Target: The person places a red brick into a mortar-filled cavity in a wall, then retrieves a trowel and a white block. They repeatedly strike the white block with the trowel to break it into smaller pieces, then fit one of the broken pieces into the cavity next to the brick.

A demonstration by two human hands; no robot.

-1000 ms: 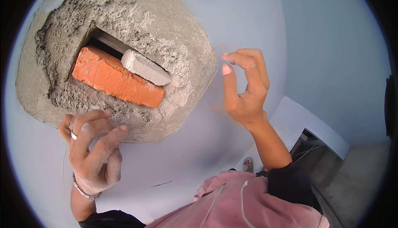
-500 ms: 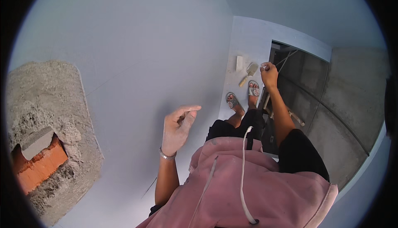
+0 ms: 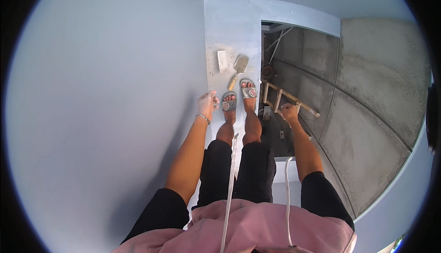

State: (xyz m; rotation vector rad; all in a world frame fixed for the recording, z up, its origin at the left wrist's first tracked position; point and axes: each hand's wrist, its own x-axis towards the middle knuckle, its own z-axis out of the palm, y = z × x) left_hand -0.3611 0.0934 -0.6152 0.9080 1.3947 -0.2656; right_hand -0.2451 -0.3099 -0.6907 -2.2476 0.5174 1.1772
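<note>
My left hand (image 3: pixel 209 105), dusty and wearing a metal bracelet at the wrist, hangs near the smooth wall with its fingers curled in; I see nothing in it. My right hand (image 3: pixel 289 112) is closed, fingers bent under, above the dark opening; whatever it may hold is hidden. Ahead of my feet lies a trowel (image 3: pixel 240 63) with a wooden handle, its grip end close to my sandals. Beside its blade rests a pale rectangular block (image 3: pixel 222 62). Both hands are apart from these things.
I stand in grey sandals (image 3: pixel 248 89) on a narrow pale ledge (image 3: pixel 233 18). Along its right side drops an opening, with a wooden ladder (image 3: pixel 289 97) leaning below and grey concrete panels (image 3: pixel 367 124) beyond. A smooth wall (image 3: pixel 105 92) rises close on the left.
My view has swung right, so the rough mortar patch with exposed brick has left the picture. My left hand has moved forward and curled; my right hand is lower, nearer my body.
</note>
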